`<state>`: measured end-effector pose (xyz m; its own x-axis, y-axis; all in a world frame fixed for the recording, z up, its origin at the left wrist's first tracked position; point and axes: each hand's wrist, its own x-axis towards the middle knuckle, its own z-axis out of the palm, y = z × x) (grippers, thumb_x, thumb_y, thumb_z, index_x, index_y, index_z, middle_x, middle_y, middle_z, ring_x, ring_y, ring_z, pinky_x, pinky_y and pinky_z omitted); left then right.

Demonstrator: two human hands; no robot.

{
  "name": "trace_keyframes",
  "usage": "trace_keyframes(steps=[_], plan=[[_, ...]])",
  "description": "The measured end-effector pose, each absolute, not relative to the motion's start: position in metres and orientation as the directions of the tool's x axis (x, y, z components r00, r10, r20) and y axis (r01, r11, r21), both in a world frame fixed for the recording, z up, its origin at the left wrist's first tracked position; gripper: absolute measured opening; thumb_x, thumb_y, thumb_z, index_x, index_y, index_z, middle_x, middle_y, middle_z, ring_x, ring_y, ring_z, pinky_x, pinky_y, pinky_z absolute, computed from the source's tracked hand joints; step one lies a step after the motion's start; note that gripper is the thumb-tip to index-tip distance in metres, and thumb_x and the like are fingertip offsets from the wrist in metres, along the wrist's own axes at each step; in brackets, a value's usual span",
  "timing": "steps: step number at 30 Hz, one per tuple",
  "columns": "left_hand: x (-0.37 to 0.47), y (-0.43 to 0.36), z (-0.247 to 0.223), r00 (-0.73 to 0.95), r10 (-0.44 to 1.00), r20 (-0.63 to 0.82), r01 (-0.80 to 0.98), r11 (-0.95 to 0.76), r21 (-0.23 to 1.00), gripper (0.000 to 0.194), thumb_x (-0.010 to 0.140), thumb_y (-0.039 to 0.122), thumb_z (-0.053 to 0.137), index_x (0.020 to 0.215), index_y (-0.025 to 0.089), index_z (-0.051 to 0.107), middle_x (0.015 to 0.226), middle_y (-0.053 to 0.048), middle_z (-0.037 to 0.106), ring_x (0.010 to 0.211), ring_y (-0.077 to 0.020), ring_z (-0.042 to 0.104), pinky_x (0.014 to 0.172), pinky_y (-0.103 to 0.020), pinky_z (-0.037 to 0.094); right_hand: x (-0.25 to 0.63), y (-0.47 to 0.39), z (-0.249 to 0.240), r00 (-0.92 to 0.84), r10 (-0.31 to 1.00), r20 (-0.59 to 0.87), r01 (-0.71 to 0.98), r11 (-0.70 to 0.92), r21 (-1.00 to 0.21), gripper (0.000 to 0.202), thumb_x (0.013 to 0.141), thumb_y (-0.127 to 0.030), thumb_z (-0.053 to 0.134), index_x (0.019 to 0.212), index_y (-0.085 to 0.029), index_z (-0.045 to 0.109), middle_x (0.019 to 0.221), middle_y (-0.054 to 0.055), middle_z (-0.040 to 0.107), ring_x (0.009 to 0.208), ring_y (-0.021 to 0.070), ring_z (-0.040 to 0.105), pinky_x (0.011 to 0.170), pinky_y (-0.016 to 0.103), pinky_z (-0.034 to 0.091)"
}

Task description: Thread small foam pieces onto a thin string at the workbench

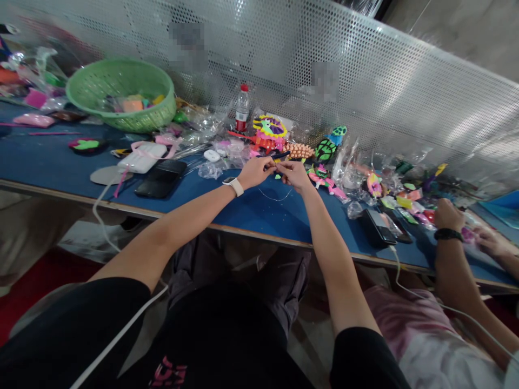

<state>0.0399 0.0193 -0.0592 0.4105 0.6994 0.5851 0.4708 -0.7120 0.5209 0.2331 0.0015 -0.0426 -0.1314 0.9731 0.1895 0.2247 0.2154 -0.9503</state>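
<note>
My left hand [256, 172], with a white watch band on its wrist, is closed in a pinch near the middle of the blue table [279, 221]. Close against it, my right hand [294, 174] pinches too. A thin pale strand [275, 199] hangs in a loop below the fingers. What exactly sits between the fingertips is too small to tell. A dark slim object [281, 155] shows just above the hands. Behind them are a spiky orange toy [299, 151] and a yellow-edged purple toy [271, 126].
A green basket [121, 121], a black phone [161, 179] and a white power bank [144, 158] lie left. A red-capped bottle [242, 111] stands behind. Right are bagged toys, a black device [378, 228] and another person's hands [449, 216]. A perforated metal panel [275, 54] borders the table.
</note>
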Motion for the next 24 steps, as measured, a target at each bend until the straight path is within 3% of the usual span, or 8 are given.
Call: trace_keyframes(steps=[8, 16, 24], plan=[[0.0386, 0.0145, -0.0552, 0.415, 0.676, 0.608, 0.442, -0.735, 0.515, 0.009, 0.103, 0.023, 0.064, 0.101, 0.02, 0.072, 0.095, -0.006, 0.083, 0.084, -0.0212, 0.077, 0.08, -0.032, 0.056, 0.2368, 0.0044, -0.0413, -0.101, 0.977, 0.19, 0.225, 0.209, -0.952, 0.03, 0.086, -0.046, 0.09, 0.082, -0.018, 0.078, 0.071, 0.0, 0.074, 0.04, 0.0051, 0.046, 0.034, 0.02, 0.028], [0.0376, 0.0182, -0.0574, 0.402, 0.702, 0.589, 0.396, -0.713, 0.579, 0.007, 0.104, 0.024, 0.067, 0.101, 0.021, 0.073, 0.089, -0.002, 0.081, 0.063, -0.016, 0.068, 0.075, -0.031, 0.054, 0.2353, 0.0029, -0.0395, -0.096, 0.974, 0.203, 0.192, 0.218, -0.957, 0.029, 0.088, -0.041, 0.09, 0.079, -0.018, 0.074, 0.067, -0.001, 0.071, 0.038, 0.0046, 0.045, 0.033, 0.019, 0.026], [0.0385, 0.0212, -0.0596, 0.39, 0.702, 0.596, 0.31, -0.71, 0.633, 0.01, 0.103, 0.024, 0.07, 0.094, 0.02, 0.072, 0.09, -0.005, 0.08, 0.065, -0.0147, 0.069, 0.073, -0.03, 0.058, 0.2381, 0.0027, -0.038, -0.127, 0.98, 0.154, 0.164, 0.174, -0.971, 0.03, 0.089, -0.041, 0.091, 0.082, -0.019, 0.073, 0.07, -0.001, 0.072, 0.039, 0.004, 0.046, 0.032, 0.019, 0.027]])
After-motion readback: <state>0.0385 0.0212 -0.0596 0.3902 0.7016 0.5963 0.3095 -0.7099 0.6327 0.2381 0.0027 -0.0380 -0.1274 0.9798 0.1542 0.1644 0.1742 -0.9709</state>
